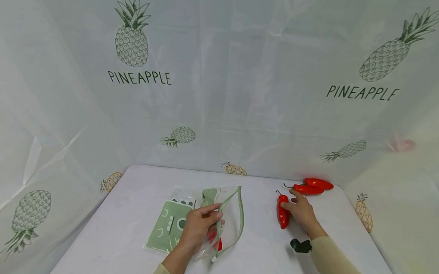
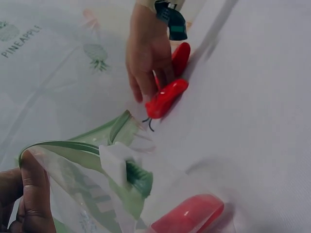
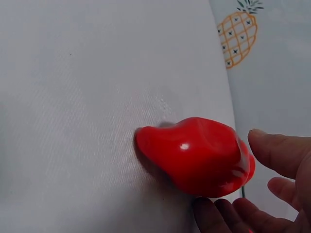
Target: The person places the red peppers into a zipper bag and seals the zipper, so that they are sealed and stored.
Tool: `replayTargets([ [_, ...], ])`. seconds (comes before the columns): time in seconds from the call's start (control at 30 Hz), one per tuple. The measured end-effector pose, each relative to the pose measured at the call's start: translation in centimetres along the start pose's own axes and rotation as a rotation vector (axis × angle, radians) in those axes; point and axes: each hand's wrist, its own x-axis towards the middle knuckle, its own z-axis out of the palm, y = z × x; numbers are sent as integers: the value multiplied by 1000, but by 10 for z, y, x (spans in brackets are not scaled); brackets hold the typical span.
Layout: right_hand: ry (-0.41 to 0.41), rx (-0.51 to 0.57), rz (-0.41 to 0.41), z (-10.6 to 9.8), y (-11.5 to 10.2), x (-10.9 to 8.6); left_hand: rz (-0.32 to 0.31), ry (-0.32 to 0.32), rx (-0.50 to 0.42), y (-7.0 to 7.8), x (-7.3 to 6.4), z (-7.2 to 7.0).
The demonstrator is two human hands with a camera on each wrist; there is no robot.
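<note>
My left hand pinches the green rim of a clear zip bag with a green cartoon print. The bag's mouth gapes to the right, and a white slider shows at one end of the rim. Inside lies a red pepper, seen through the plastic. At the right, my right hand is at another red pepper lying on the table. Its thumb is by the stem end and its fingertips are along one side, spread around the pepper.
Two more red peppers lie close together at the back right of the white table. A pale curtain with pineapple prints hangs behind and around the table.
</note>
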Motion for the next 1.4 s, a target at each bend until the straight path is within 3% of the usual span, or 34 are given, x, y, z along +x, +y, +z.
replayTargets([
  [0.43,-41,-59,39,6,4,12,-12,-11,-6,-3,2,-1],
  [0.7,-117,-4,38,10,2,8,-6,-16,3,-4,-1,0],
  [0.87,-122,42,52,12,-1,7,-5,-18,4,-4,0,1],
  [1.13,-119,134,7,17,-8,1,0,-14,-3,-2,-1,1],
  [1.4,-91,223,-101,26,-7,-4,-2,-17,4,-1,-1,1],
])
